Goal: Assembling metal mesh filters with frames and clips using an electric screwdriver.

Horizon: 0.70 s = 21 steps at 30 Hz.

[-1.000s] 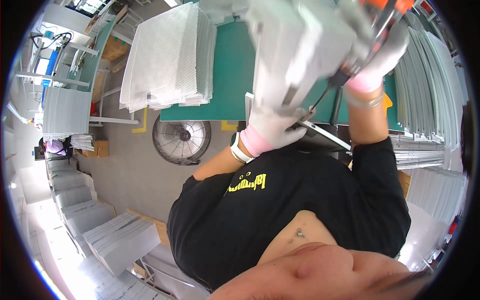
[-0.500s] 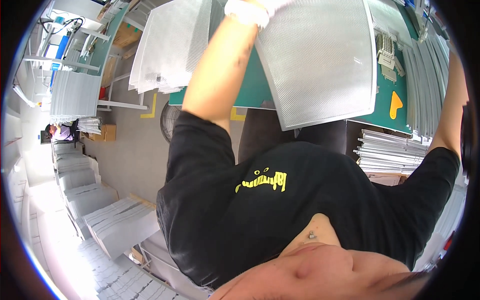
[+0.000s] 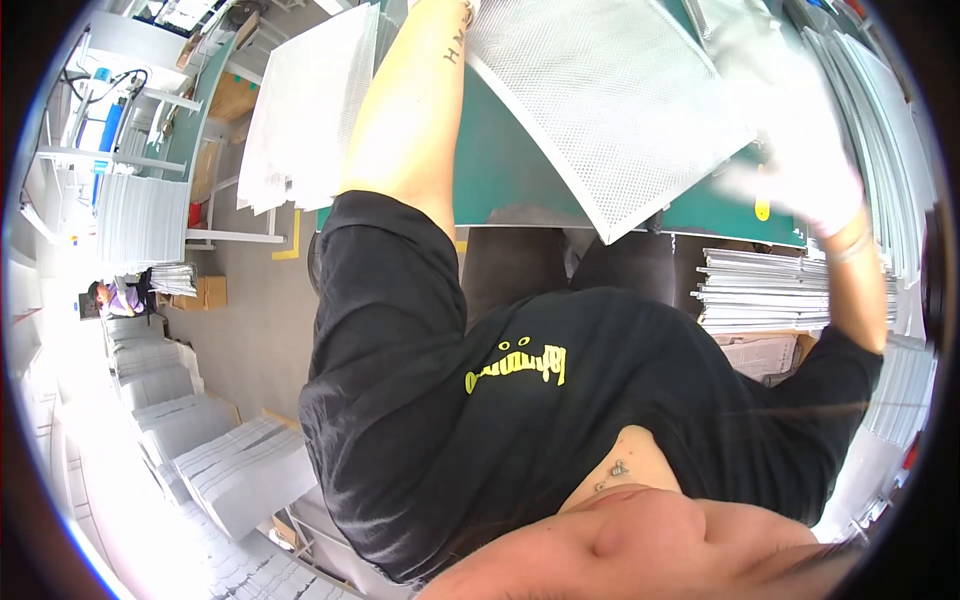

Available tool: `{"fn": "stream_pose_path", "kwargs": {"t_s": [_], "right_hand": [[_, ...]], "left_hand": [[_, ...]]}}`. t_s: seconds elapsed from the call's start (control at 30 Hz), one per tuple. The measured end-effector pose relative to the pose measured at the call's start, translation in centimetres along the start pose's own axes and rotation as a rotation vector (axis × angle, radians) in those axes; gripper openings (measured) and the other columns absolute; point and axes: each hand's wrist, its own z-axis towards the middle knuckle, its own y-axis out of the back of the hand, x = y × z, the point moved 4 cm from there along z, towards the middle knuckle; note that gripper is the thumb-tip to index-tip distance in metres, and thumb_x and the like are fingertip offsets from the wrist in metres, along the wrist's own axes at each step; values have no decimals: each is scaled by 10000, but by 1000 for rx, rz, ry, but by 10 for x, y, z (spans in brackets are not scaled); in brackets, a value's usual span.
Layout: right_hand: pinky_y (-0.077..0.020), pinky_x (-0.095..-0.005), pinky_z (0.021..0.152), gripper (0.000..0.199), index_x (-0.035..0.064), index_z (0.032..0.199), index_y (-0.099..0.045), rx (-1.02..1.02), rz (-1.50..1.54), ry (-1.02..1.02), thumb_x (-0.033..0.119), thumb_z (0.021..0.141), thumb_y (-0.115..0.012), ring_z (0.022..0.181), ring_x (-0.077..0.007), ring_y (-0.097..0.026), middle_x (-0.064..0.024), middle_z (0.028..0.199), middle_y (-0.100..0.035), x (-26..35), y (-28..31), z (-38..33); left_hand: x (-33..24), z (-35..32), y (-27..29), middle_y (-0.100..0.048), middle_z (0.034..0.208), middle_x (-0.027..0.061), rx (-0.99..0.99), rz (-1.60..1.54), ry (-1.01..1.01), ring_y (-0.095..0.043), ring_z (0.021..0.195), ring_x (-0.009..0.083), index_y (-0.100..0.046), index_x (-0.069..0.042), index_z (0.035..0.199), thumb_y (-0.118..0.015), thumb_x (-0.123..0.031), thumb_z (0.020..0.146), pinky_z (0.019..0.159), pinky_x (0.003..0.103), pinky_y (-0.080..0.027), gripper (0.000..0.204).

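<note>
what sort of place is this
Probably a factory workshop, judging by the green worktable, the framed mesh panel over it and the stack of mesh sheets to the left.

A far table with a green top [image 3: 203,118] and white metal legs stands at the left, a stack of thin pale-grey panels [image 3: 140,220] at its near end. Just beyond sits a brown cardboard box [image 3: 213,292], near a person in a purple top [image 3: 124,299]. A yellow painted corner mark [image 3: 287,253] lies on the grey floor [image 3: 250,335]. Piles of flat grey-white sheets [image 3: 245,475] fill the lower left.
</note>
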Motion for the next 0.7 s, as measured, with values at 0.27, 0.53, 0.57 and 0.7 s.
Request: {"fn": "stream_pose_path", "kwargs": {"t_s": [0.27,0.53,0.57,0.7], "right_hand": [[-481,-435,1017,557,67,1236,-628,2,101,-50,103,700,-776,1205,-341,-601,-159,1297,-630,62,-119,1],[-544,-358,798,285,38,1195,-663,-617,775,-612,92,917,-629,891,-310,-690,-156,1018,-695,55,-154,-4],[-542,-358,792,286,39,1200,-660,-657,793,-643,108,924,-625,877,-306,-687,-152,989,-690,59,-165,-2],[-524,-330,890,322,-12,1230,-626,-663,960,-637,88,925,-596,978,-291,-680,-170,1128,-679,68,-202,2]], "left_hand": [[34,-4,-9,-633,1298,203,82,218,-94,-542,1286,350,-666,-81,1258,-450,-600,938,1094,424,-388,647],[-93,-105,41,-697,914,118,-41,223,-572,-677,881,275,-704,-73,975,-614,-269,930,828,397,-540,220],[-89,-125,1,-640,763,86,-454,222,-840,-656,709,256,-707,-198,906,-609,-437,910,679,440,-510,258],[-135,-168,-61,-643,942,135,-593,-64,-565,-603,992,325,-678,-18,1004,-831,-473,652,1051,553,-353,596]]}}
